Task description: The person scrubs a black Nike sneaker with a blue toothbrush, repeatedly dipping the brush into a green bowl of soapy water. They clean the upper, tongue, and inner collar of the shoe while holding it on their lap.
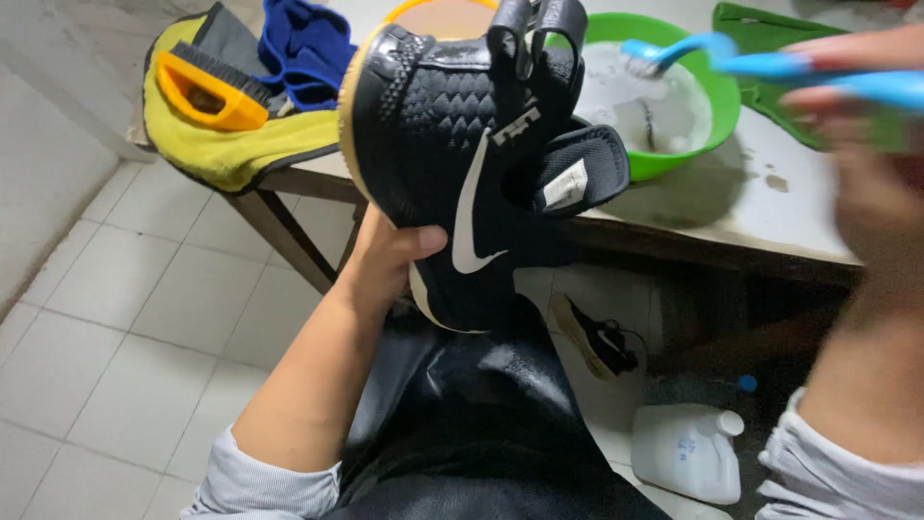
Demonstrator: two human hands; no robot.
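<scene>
My left hand (390, 258) grips a black sneaker (462, 144) by its heel and sole, holding it up over my lap with the toe pointing away and the tongue flopped out to the right. The shoe has a white curved mark on its side and a tan sole edge. My right hand (866, 144), blurred at the right edge, holds a blue toothbrush-like brush (760, 63) whose bristled head hangs over the green basin (674, 159) of soapy water on the table.
An orange scrub brush (207, 91) lies on a yellow cloth (231, 144) at the table's left end, next to a blue cloth (308, 43). A green cloth (760, 29) lies behind the basin. On the tiled floor lie a second black shoe (597, 337) and a white jug (688, 448).
</scene>
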